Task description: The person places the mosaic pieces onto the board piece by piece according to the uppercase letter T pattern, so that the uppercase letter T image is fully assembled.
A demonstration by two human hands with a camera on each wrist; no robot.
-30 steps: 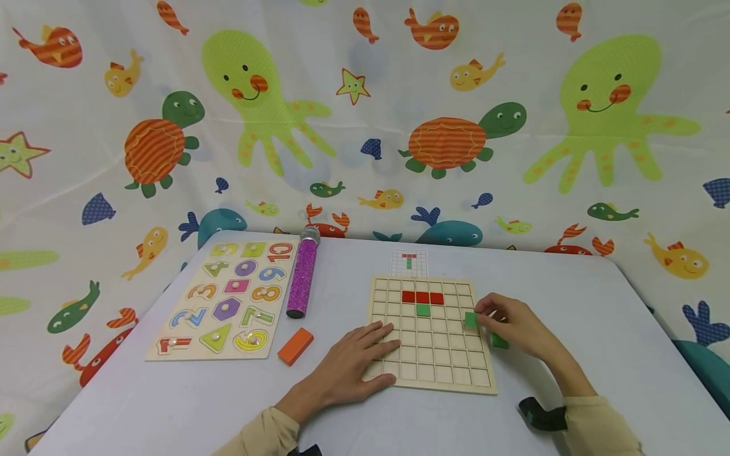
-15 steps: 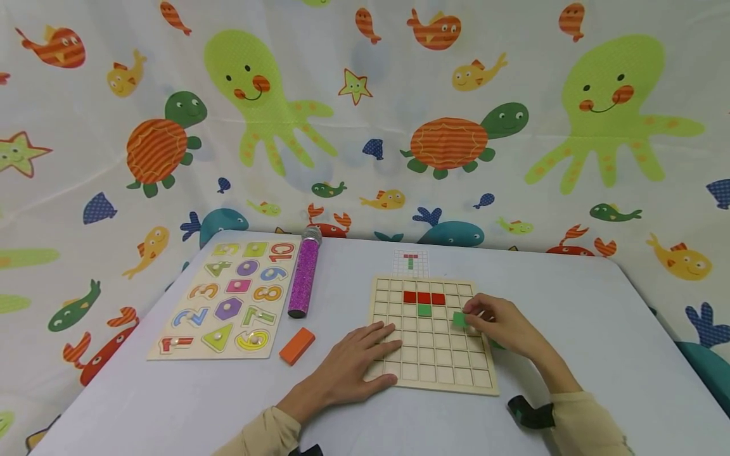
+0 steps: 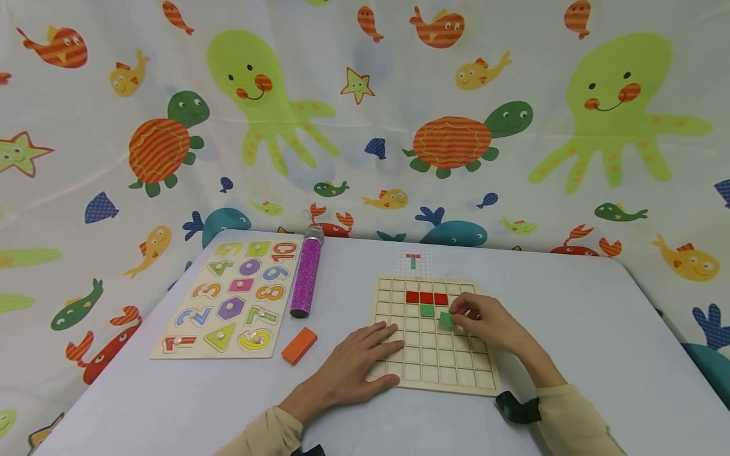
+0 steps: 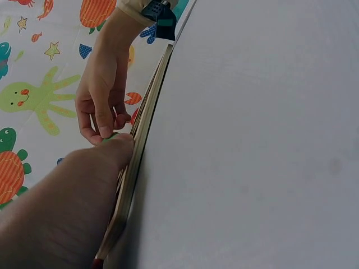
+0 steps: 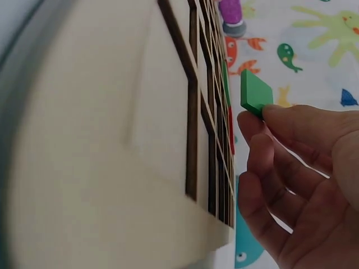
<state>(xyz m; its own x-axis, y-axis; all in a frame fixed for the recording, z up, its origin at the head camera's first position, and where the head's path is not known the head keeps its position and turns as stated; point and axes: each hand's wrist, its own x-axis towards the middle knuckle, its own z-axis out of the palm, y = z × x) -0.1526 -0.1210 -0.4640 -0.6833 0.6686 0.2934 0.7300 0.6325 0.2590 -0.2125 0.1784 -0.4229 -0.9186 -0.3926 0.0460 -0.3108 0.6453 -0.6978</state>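
A wooden grid board point(image 3: 439, 375) lies on the white table. Three red square tiles point(image 3: 426, 298) sit in a row in its upper cells, with a green tile point(image 3: 427, 310) below the middle one. My right hand point(image 3: 485, 320) pinches another green square tile point(image 5: 256, 93) between thumb and index finger, over the board just right of and below the placed green one. In the right wrist view this tile stands off the board's surface. My left hand point(image 3: 359, 361) rests with fingers spread on the board's left edge. In the left wrist view its thumb point(image 4: 115, 151) lies along the board's side.
Behind the board lies a small printed grid card point(image 3: 413, 263) with a red and green T. To the left are an orange block point(image 3: 299, 346), a purple glittery microphone point(image 3: 305, 275) and a number-and-shape puzzle board point(image 3: 213, 297). A sea-animal printed cloth point(image 3: 353, 120) hangs behind the table.
My right hand has moved left across the board with the green tile, from its right edge toward the middle columns. The left hand has stayed on the board's left edge.
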